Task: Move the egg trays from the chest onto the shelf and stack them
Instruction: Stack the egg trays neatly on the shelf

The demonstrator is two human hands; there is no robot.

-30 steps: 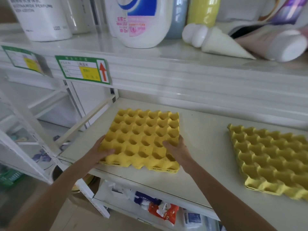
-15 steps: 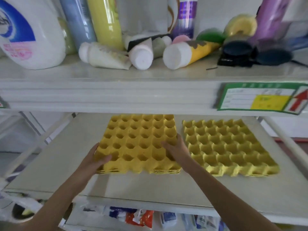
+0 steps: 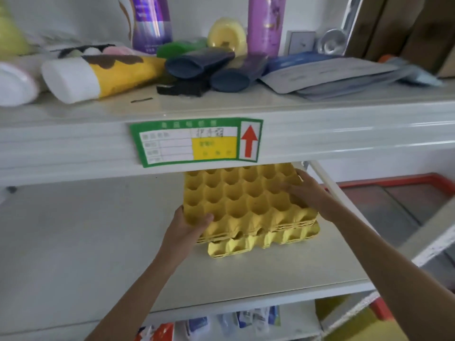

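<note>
Head view. Both hands on the top tray (image 3: pixel 246 195), a yellow egg tray (looks like a small nested bundle, layered edges visible at its front). It sits over the lower tray (image 3: pixel 266 238), also yellow, which rests on the shelf (image 3: pixel 98 242). The two are not aligned: lower tray pokes out toward 5 o'clock, its front edge and right corner exposed. Cannot tell whether the top tray is fully seated or held just above.

Left hand (image 3: pixel 186 225): at the top tray's 7 o'clock corner, thumb over the rim into a cup, fingers hidden under the edge, pinching that corner.

Right hand (image 3: pixel 309 190): at the tray's 2–3 o'clock side, fingers spread flat across the cups, palm against the right edge. Pressing rather than pinching, as far as visible.

Tray back edge is hidden behind the upper shelf's front lip, where a green label (image 3: pixel 197 141) with a red arrow is stuck, at 12 o'clock from the trays. Above it lie tubes and bottles (image 3: pixel 266 23).
</note>
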